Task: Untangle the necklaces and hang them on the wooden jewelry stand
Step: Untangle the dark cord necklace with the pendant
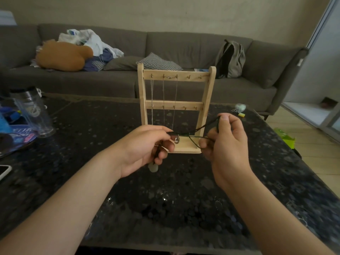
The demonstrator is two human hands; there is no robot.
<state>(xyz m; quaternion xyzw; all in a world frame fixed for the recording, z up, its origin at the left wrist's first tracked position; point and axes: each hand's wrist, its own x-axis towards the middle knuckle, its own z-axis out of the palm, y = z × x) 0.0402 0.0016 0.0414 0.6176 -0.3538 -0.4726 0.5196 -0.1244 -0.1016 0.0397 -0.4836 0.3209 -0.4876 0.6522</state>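
Holding: a thin dark cord necklace (191, 132) is stretched between both hands, just before the upright pale wooden jewelry stand (175, 107).
Left hand (145, 150): fingers curled, cord pinched.
Right hand (227, 142): cord pinched at thumb.
Bench (165, 199): dark speckled stone.
Room: grey fabric sofa (184, 50) behind.

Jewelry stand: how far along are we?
Done: thin chains already hang from the wooden stand top-rail hooks. In hand: left hand and right hand stretch a dark cord necklace, pale pendant dangling. Left: hang it; the right hooks stay free.
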